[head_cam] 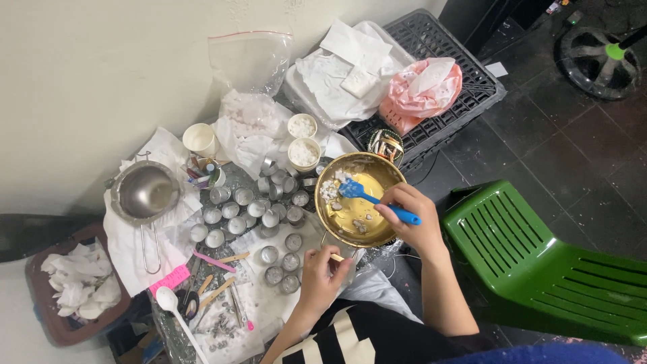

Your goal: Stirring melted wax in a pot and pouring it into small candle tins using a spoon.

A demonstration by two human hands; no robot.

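Observation:
My right hand (412,216) grips a blue spatula (367,196) whose blade rests inside a gold-coloured pot (385,170), next to white wax chunks (330,190) along the pot's left inner wall. Yellowish liquid covers the pot's bottom. My left hand (320,273) is closed on the pot's handle (335,257) at its near rim. Just left of the pot, several small round metal tins (251,210) stand in rows on a foil-covered surface.
A steel pot with a long handle (144,193) sits at left on white paper. Two paper cups of white chunks (303,152), plastic bags, a black crate (445,47), a green plastic stool (539,256), a white spoon (168,301) and wooden sticks lie around.

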